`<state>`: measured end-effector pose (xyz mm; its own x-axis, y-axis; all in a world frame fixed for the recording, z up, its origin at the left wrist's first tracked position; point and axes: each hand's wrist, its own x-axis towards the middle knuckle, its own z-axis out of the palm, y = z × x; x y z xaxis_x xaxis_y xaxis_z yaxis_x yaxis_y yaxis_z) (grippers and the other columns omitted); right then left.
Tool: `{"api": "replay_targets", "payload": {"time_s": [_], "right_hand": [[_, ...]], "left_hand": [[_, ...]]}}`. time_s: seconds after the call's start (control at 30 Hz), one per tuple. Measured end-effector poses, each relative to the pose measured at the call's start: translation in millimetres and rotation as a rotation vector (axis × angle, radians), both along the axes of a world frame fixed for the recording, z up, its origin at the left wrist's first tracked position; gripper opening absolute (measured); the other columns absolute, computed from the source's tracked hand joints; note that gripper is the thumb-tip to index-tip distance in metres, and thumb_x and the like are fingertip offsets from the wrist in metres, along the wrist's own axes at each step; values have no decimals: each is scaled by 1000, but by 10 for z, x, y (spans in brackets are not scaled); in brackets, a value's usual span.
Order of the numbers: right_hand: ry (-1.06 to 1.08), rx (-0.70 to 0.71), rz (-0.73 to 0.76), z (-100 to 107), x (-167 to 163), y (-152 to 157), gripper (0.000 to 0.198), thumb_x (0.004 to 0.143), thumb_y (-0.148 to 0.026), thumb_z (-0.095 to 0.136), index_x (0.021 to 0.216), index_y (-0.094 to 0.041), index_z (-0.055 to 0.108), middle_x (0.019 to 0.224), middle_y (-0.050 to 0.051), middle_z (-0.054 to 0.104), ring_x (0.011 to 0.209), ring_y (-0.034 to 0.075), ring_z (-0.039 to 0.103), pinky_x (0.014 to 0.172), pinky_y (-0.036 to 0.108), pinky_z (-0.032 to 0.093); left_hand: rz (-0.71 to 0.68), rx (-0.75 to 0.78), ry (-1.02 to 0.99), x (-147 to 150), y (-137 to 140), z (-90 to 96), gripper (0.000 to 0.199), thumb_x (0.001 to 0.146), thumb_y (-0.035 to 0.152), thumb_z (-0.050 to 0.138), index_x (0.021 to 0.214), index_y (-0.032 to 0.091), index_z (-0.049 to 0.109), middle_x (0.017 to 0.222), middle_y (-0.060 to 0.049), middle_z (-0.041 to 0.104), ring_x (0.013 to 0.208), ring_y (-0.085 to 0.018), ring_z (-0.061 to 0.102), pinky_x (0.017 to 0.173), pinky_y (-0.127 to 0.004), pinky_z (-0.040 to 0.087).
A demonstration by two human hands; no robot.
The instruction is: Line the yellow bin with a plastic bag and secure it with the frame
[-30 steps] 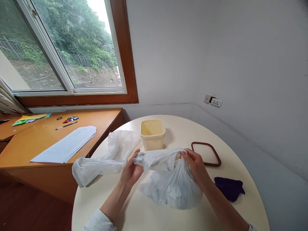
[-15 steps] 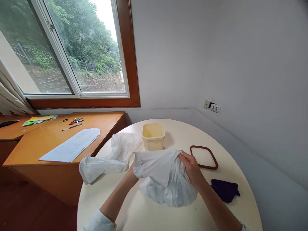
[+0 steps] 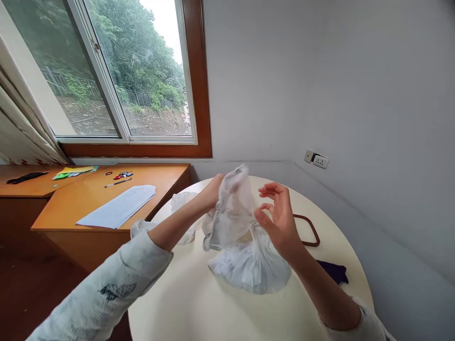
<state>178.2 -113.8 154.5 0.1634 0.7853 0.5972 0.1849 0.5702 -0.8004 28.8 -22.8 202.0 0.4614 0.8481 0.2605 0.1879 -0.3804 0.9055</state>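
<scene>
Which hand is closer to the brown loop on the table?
Right. The right hand is just left of the brown loop in the picture; the left hand is farther left, partly hidden behind the raised white plastic.

Bag (image 3: 258, 272) translucent white; table (image 3: 199, 303) cream; left sleeve (image 3: 133, 267) pale grey (one dark patch); cloth (image 3: 333, 271) purple.

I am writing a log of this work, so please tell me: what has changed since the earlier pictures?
The left hand moved forward, carrying part of the white plastic bag along; the right hand opened its grip. The red-brown ring and purple cloth stayed in place.
</scene>
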Motion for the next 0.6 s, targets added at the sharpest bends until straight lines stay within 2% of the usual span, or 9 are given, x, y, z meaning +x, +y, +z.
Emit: {"api": "replay_targets", "payload": {"time_s": [0.1, 0.17, 0.23, 0.3, 0.37, 0.4, 0.43, 0.5, 0.6], "right_hand": [[-85, -18, 47, 134, -143, -16, 74, 65, -37, 67, 125, -30, 23, 130, 8, 33, 119, 24, 36, 86, 39, 42], [-91, -56, -8, 131, -144, 62, 79, 65, -33, 67, 127, -31, 19, 131, 8, 32, 119, 23, 36, 85, 38, 43], [-79, -79, -74, 78, -54, 171, 74, 67, -27, 63, 127, -29, 21, 125, 8, 39, 111, 21, 43, 78, 33, 45], [-146, -122, -122, 9, 115, 273, 55, 70, -23, 56, 120, -25, 36, 109, 5, 53, 93, 18, 52, 70, 29, 44], [-313, -207, -170, -42, 331, 351, 24, 72, -23, 51, 95, -21, 56, 80, 1, 60, 70, 15, 52, 61, 27, 40], [-395, -251, -196, -53, 443, 380, 13, 72, -23, 49, 79, -19, 59, 68, -1, 58, 61, 14, 49, 57, 26, 37], [-448, -287, -210, -52, 552, 402, 13, 72, -23, 48, 69, -18, 60, 60, -1, 56, 57, 13, 47, 54, 26, 35], [-448, -330, -199, -6, 749, 428, 14, 70, -20, 49, 63, -17, 61, 57, -1, 57, 55, 12, 47, 52, 26, 34], [-223, -368, -136, 167, 965, 423, 13, 68, -19, 52, 70, -16, 65, 63, 1, 62, 57, 13, 52, 55, 26, 38]], "left_hand": [[-131, -93, 87, 199, -73, 164, 15, 62, 25, 63, 67, 12, 61, 59, 1, 56, 54, -11, 48, 47, -21, 35], [-190, -176, 123, 264, -101, 235, 24, 63, 26, 64, 81, 11, 64, 66, -3, 61, 56, -13, 52, 49, -22, 37], [-207, -212, 127, 254, -94, 283, 32, 63, 29, 65, 90, 11, 63, 71, -4, 63, 59, -15, 55, 50, -22, 39], [-192, -165, 173, 175, -51, 314, 36, 61, 31, 68, 92, 13, 62, 73, -3, 64, 61, -16, 57, 52, -22, 39], [-119, -33, 301, 48, 20, 334, 33, 51, 27, 76, 79, 14, 63, 66, -1, 63, 59, -17, 56, 52, -22, 37], [-64, 44, 392, -27, 63, 344, 29, 45, 22, 78, 68, 15, 63, 58, 1, 59, 56, -16, 54, 52, -21, 35], [-8, 112, 489, -105, 107, 357, 25, 40, 17, 79, 56, 16, 59, 49, 4, 53, 52, -15, 51, 51, -21, 32], [55, 183, 674, -263, 191, 402, 28, 41, 11, 77, 40, 18, 50, 37, 6, 41, 44, -13, 43, 48, -22, 26], [125, 234, 849, -480, 279, 534, 30, 52, 13, 71, 37, 18, 46, 35, 6, 37, 38, -9, 33, 47, -24, 21]]}}
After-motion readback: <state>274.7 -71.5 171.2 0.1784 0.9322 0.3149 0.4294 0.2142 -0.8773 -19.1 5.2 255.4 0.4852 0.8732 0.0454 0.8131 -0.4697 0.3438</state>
